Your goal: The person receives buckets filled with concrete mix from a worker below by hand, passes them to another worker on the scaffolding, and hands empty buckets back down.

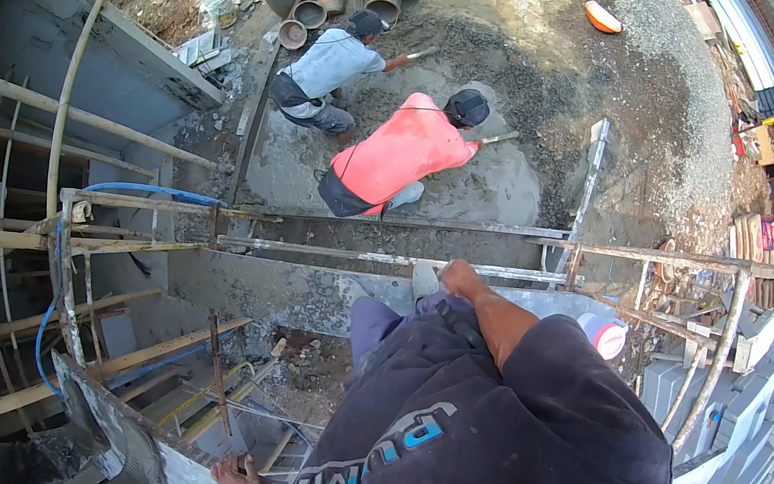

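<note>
My right hand rests by my bent knee, close to my grey shoe. Its fingers are curled, and whatever is in them, if anything, is hidden. Low in the view, my left hand lies at the edge of a pale, cement-smeared panel. Its fingers are bent around a small dark object that I cannot make out. A rusty upright rod stands just above this hand. In front of my shoes runs a worn metal scaffold rail.
Below, two co-workers, one in a pink shirt and one in a light shirt, bend over wet cement. Bamboo poles cross a drop at left. A white bucket stands right of me, near stacked grey blocks.
</note>
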`<state>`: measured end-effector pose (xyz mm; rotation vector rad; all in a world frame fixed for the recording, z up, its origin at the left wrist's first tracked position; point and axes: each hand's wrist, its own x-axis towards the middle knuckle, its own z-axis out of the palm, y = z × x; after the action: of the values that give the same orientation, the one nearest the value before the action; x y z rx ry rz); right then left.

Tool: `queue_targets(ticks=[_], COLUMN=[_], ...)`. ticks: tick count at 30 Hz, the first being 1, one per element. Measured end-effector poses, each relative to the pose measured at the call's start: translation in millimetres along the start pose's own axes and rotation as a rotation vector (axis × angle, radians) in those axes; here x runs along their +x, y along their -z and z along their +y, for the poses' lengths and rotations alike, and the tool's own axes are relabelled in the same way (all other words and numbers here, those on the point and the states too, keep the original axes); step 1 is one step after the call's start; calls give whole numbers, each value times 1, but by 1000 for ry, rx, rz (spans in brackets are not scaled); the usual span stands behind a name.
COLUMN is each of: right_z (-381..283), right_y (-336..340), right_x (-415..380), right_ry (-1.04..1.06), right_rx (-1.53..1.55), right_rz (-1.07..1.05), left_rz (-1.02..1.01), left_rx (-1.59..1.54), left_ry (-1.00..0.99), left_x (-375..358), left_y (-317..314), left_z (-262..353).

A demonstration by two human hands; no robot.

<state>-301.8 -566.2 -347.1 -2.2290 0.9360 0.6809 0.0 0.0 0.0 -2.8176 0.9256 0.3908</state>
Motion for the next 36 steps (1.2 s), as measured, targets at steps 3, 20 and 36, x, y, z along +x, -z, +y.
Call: queue_targets(ticks=[3,20,36], right_z=[7,-3,3], right_y=[7,0,-14], right_x=[-1,0,10], right_ry=[19,-126,-121], right_rx=[-34,285,199], right_rz=[-13,41,20], left_rz=[8,-16,60], left_rx=[-4,38,47], left_ry=[-3,32,-10], left_x=[2,3,0], left_y=[-6,8,5], left_z=[6,10,5])
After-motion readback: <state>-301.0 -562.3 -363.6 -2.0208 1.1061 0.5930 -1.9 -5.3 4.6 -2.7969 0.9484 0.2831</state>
